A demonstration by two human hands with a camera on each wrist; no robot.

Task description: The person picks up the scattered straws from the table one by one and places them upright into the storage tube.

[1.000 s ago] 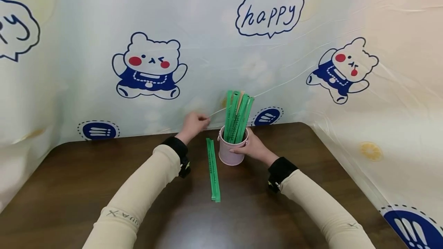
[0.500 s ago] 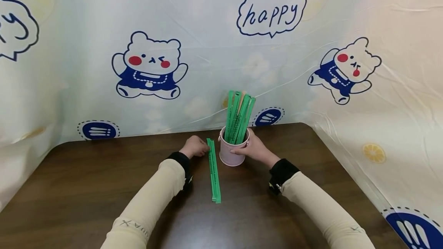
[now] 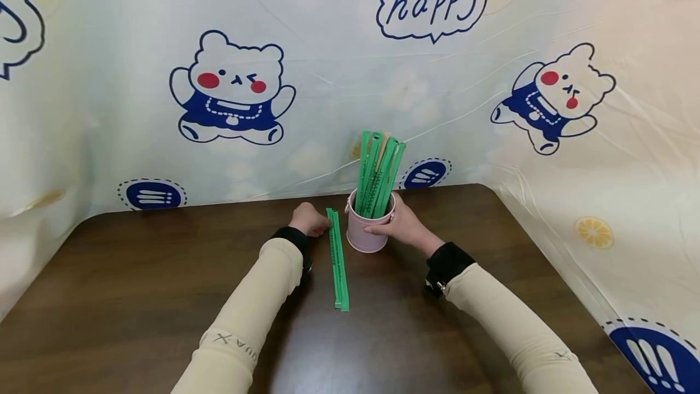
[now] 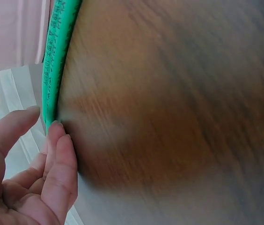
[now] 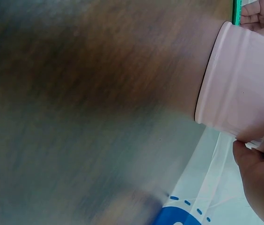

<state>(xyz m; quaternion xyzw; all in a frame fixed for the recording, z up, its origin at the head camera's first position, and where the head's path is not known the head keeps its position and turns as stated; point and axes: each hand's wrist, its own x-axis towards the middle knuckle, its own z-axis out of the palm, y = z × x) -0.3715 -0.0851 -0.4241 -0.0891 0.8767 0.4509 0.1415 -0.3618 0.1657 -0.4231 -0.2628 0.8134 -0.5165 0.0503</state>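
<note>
Two long wrapped chopsticks [image 3: 339, 269] in green printed sleeves lie side by side on the table. My left hand [image 3: 309, 219] is at their far end; in the left wrist view, the thumb and fingertips stand either side of the green sleeve [image 4: 57, 56], fingertips right at it and the thumb slightly apart. My right hand [image 3: 406, 224] grips a small pink pail [image 3: 365, 237] from its right side, thumb across the front. A bundle of green-wrapped chopsticks [image 3: 377, 178] stands in the pail, leaning a little right, with one beige tip among them.
The dark wooden table [image 3: 164, 297] has rounded far corners. Behind it and to the right hangs a pale sheet [image 3: 339, 78] printed with bears, right against the table's far edge.
My left hand has come down from above the table's far edge to the far end of the two chopsticks. My right hand stays on the pail. The head view has tilted slightly down.
</note>
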